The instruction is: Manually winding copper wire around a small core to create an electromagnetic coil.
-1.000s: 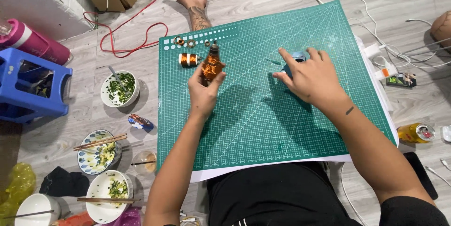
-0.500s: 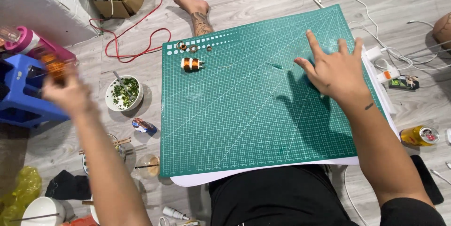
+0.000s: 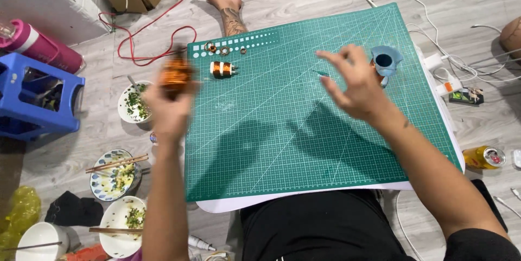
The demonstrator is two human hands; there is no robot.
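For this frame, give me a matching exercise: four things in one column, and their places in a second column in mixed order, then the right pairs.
Things:
1. copper coil
2. blue tape roll
3. yellow can
4. blue plastic stool

Places:
A. on the floor right of the green cutting mat
B. on the mat's far right part, beyond the right hand
C. on the floor at the far left
D. on the mat's far left part, near the left hand

Pairs: 1-D, 2-B, 3-A, 4-C

A blue stool (image 3: 38,98), pink bottle (image 3: 35,46), food bowls (image 3: 111,177) and yellow can (image 3: 484,157) lie on the floor.
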